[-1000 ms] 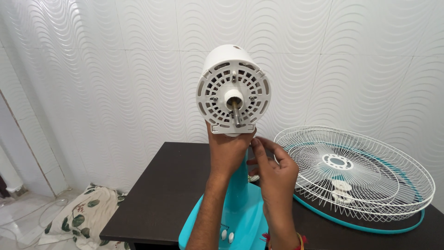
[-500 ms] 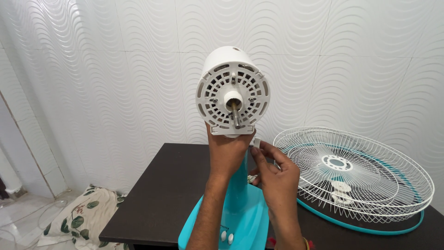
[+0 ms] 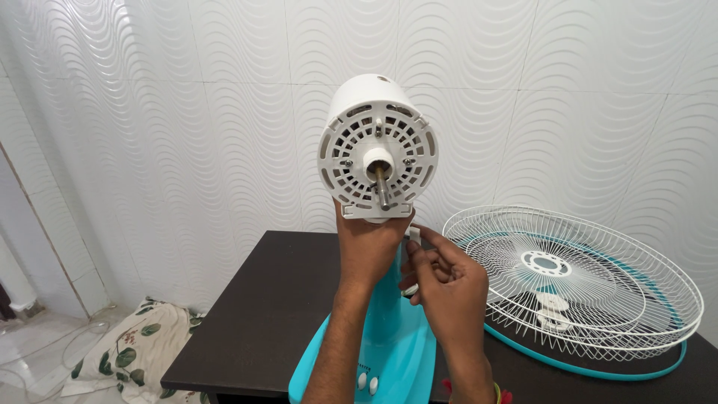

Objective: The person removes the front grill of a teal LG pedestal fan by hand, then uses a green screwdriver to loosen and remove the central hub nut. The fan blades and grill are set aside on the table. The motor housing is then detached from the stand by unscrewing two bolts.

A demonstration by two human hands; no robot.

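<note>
In the head view, the left hand (image 3: pixel 368 251) reaches straight up, fingers wrapped tight around the neck just under the white fan motor (image 3: pixel 378 146), which stands above the table (image 3: pixel 277 307). The right hand (image 3: pixel 445 280) sits beside it, fingertips pinched on a small white knob (image 3: pixel 413 233) at the neck.

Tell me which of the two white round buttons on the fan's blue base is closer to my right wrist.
The right-hand button of the pair; the other button sits to its left, closer to your left forearm than your right hand.
</note>
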